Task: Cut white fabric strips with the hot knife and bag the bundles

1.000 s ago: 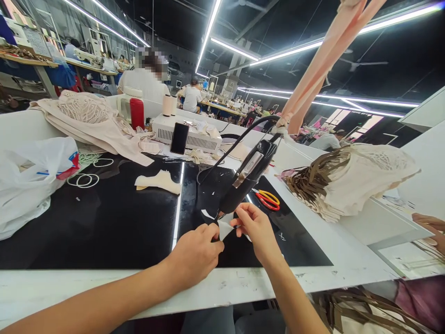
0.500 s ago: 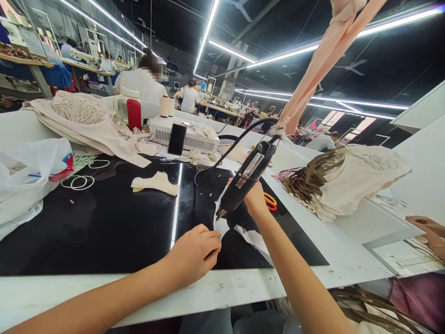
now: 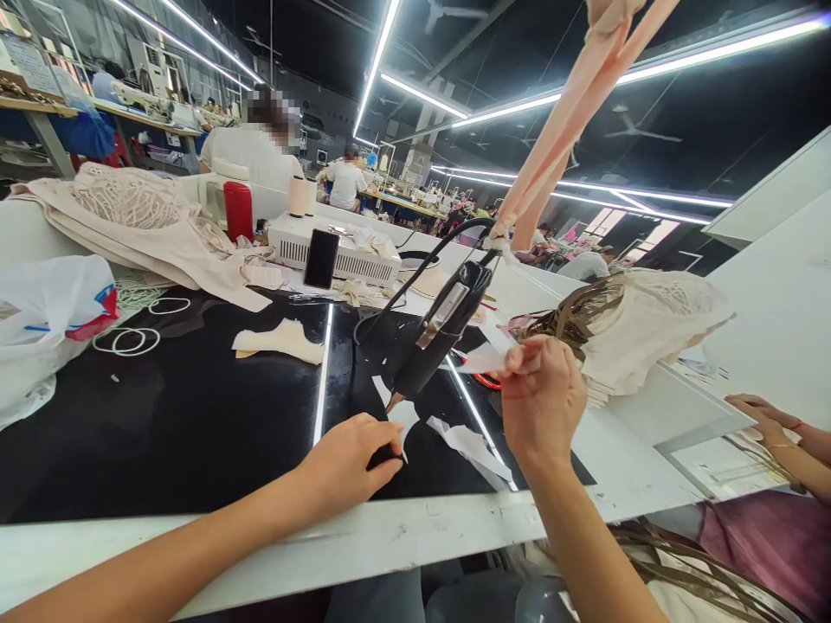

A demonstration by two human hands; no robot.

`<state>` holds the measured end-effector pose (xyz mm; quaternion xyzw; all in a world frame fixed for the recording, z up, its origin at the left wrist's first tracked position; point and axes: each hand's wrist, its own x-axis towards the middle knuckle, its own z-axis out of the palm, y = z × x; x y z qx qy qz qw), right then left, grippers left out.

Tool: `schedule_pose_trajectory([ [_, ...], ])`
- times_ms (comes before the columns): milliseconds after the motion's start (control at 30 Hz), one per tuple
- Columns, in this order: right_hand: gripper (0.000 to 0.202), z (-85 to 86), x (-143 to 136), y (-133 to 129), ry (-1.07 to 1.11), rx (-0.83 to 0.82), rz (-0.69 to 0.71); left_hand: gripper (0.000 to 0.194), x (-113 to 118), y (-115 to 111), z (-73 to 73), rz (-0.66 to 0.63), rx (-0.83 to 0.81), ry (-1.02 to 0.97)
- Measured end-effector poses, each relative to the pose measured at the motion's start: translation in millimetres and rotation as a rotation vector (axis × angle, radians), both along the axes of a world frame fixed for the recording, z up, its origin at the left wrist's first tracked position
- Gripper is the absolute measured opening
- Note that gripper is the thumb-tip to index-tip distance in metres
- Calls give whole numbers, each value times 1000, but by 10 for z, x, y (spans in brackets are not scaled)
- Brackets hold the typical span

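A black pen-shaped hot tool [image 3: 432, 333] with a copper-coloured tip hangs tilted over the black work mat [image 3: 195, 415]. Under its tip lies a small white fabric piece [image 3: 403, 417]. My left hand [image 3: 347, 463] rests at the near left edge of that piece, fingers curled and thumb apart from them, leaving a gap. To the right of the tool, my right hand [image 3: 545, 394] is raised, thumb and fingertips pinching a thin, whitish translucent strip [image 3: 480, 359]. Another white scrap [image 3: 471, 446] lies on the mat between my hands. Red-handled scissors [image 3: 488, 381] are partly hidden behind the strip.
A beige cut piece [image 3: 279, 340] lies left of the tool. Behind stand a white vented box [image 3: 363, 260], a phone [image 3: 321, 258] and a red bottle [image 3: 238, 212]. Beige garments [image 3: 130, 216] pile at left, brown-strapped ones [image 3: 649, 329] at right. Another person's hands [image 3: 772, 424] show far right.
My right hand has come out from behind the tool, moving right and toward me with the thin strip. My left hand has moved slightly left, its thumb now further from the fingers.
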<state>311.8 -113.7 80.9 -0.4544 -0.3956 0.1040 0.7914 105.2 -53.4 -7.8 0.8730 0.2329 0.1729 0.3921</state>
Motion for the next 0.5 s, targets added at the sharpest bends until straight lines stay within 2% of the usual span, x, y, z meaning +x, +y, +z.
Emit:
schedule_pose_trajectory([
  [100, 23, -25, -274, -304, 44, -84, 81, 12, -52, -15, 56, -7, -63, -32],
  [200, 24, -119, -497, -487, 147, -164, 217, 25, -120, -10, 116, 18, -179, -48],
  [333, 28, -297, -738, -565, 189, -179, 394, 43, -223, -3, 178, -18, -444, -154],
  [433, 27, -441, -909, -557, 235, -197, 503, 45, -307, -36, 214, -52, -700, -267],
  [500, 27, -530, -996, -544, 262, -223, 556, 41, -381, -60, 234, -25, -846, -306],
])
